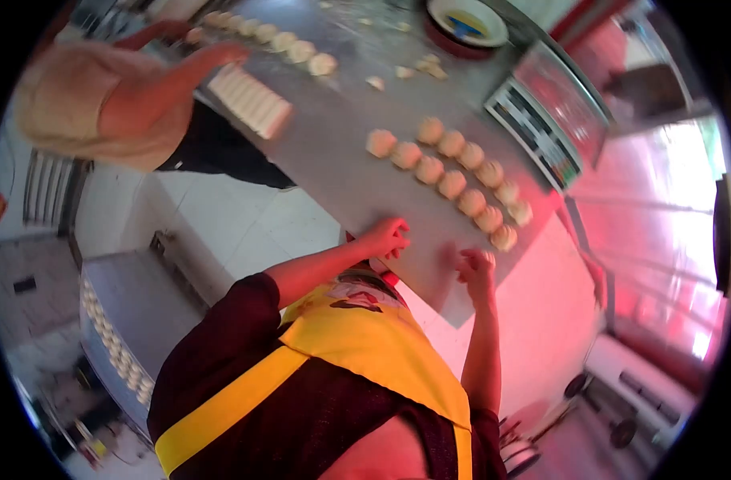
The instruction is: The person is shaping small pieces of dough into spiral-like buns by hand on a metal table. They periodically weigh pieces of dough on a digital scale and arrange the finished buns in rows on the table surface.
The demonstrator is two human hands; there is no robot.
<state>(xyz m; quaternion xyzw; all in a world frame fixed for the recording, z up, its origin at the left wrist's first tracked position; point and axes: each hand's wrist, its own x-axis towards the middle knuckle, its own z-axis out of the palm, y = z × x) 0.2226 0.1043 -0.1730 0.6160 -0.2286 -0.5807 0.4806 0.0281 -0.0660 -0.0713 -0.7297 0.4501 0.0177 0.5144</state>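
My left hand point(388, 238) hovers at the near edge of the steel table point(333, 172), its fingers loosely bent and apart, with nothing visible in them. To its right, my right hand point(476, 266) is raised over the table corner, fingers half curled and slightly blurred; I see nothing held there either. Beyond both hands, pleated dough buns point(428, 170) stand in two slanting rows. The front row's last bun point(504, 238) is the one nearest my right hand, and a gap separates them.
A digital scale point(533, 132) stands at the right edge, near a bowl point(467, 24) and dough scraps point(431, 66). At the far left a co-worker point(113, 104) handles dough beside a pale ridged slab point(250, 101) and another row of buns point(301, 51). Behind me, a side table point(153, 300) carries more small pieces.
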